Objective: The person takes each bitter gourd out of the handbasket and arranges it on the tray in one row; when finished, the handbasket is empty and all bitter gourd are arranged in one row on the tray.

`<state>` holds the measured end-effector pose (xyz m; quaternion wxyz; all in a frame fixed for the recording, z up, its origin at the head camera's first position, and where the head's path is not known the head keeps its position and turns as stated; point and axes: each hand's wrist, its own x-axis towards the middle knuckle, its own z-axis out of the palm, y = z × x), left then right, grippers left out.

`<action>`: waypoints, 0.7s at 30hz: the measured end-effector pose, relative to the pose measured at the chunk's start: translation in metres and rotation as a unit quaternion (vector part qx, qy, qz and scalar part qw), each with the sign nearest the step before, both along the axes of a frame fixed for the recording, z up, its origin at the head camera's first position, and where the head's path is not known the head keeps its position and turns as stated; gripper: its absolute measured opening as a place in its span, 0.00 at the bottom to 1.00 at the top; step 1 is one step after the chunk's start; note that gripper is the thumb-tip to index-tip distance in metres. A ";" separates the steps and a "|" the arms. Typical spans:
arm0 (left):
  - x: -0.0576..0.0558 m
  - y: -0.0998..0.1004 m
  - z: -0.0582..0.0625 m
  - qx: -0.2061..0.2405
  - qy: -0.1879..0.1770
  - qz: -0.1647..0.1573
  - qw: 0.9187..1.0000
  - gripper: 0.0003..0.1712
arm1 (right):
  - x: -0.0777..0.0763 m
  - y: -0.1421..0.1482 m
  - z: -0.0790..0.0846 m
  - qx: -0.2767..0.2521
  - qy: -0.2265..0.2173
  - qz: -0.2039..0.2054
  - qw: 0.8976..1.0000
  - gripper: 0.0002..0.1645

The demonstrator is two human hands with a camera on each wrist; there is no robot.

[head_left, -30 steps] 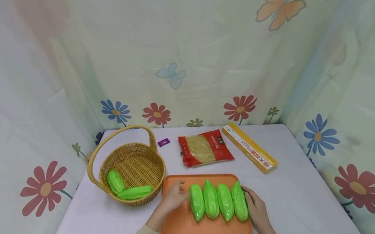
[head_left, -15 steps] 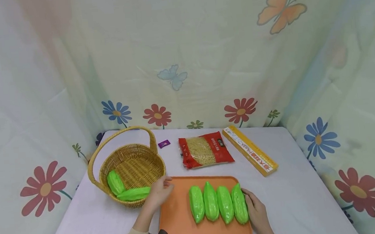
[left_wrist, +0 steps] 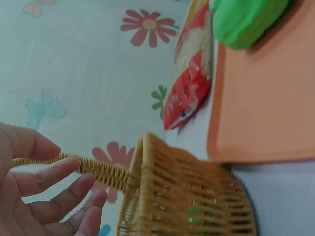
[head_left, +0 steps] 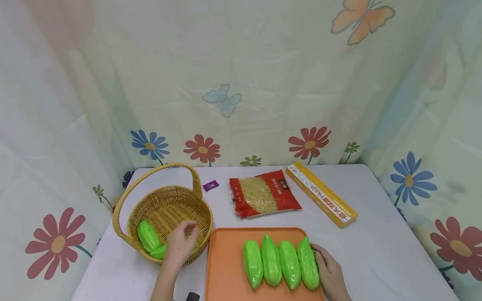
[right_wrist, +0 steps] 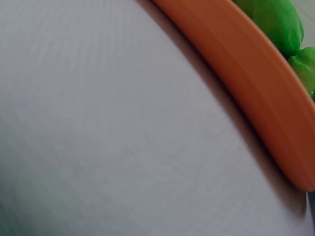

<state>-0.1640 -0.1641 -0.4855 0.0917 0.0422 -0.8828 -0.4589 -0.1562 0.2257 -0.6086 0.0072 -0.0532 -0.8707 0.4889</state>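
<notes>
In the head view my left hand (head_left: 181, 242) is over the front of the wicker basket (head_left: 205, 211), its fingers loosely bent with nothing between them. Two bright green ridged gourds lie inside: one gourd (head_left: 148, 236) at the left wall, another (head_left: 158, 252) partly hidden by the hand. The left wrist view shows the fingers (left_wrist: 59, 174) spread near the basket handle (left_wrist: 103, 174). Several similar gourds (head_left: 271, 261) lie side by side on the orange tray (head_left: 231, 290). My right hand (head_left: 331, 271) rests along the tray's right edge, fingertips right at the rightmost gourd (head_left: 309, 264).
Behind the tray lies a red bag of pasta (head_left: 264, 194), with a yellow pasta box (head_left: 322, 194) angled to its right. A small purple packet (head_left: 210, 185) sits near the basket. A white cloth (head_left: 383, 253) covers the table, and patterned curtains (head_left: 232, 51) enclose it.
My left hand has moved left from beside the leftmost gourd on the tray, across the tray's left edge, to over the basket. The right hand has stayed in place.
</notes>
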 end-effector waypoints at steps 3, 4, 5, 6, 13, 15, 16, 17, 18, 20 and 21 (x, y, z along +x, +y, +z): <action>0.001 -0.011 0.001 -0.011 -0.018 0.014 1.000 0.15 | -0.001 -0.001 0.001 0.000 -0.003 0.002 1.000 0.31; 0.001 -0.014 0.002 -0.016 -0.021 0.017 1.000 0.15 | -0.001 -0.001 0.001 0.000 -0.004 0.001 1.000 0.31; 0.001 -0.018 0.002 -0.020 -0.026 0.020 0.999 0.16 | -0.001 -0.001 0.001 0.001 -0.003 0.001 1.000 0.31; 0.001 -0.021 0.003 -0.023 -0.032 0.023 0.999 0.17 | 0.000 -0.001 0.001 0.001 -0.001 0.001 1.000 0.31; -0.001 -0.048 0.007 -0.058 -0.078 0.044 0.994 0.25 | 0.001 -0.001 0.000 -0.005 -0.003 0.002 1.000 0.32; -0.002 -0.055 0.007 -0.054 -0.089 0.049 0.993 0.27 | 0.001 -0.001 0.000 -0.005 -0.009 0.003 1.000 0.33; -0.003 -0.059 0.007 -0.055 -0.093 0.051 0.993 0.27 | 0.000 -0.001 0.001 -0.003 -0.011 0.003 1.000 0.33; -0.003 -0.062 0.007 -0.053 -0.096 0.054 0.993 0.28 | 0.000 -0.001 0.001 -0.002 -0.013 0.004 1.000 0.33; -0.004 -0.065 0.007 -0.048 -0.098 0.055 0.992 0.29 | 0.000 -0.001 0.001 -0.001 -0.014 0.004 1.000 0.34; -0.007 -0.072 0.008 -0.039 -0.106 0.058 0.992 0.30 | -0.001 -0.001 0.002 0.000 -0.015 0.004 1.000 0.34; -0.008 -0.075 0.009 -0.037 -0.109 0.059 0.992 0.31 | -0.001 -0.001 0.002 0.000 -0.014 0.004 1.000 0.34</action>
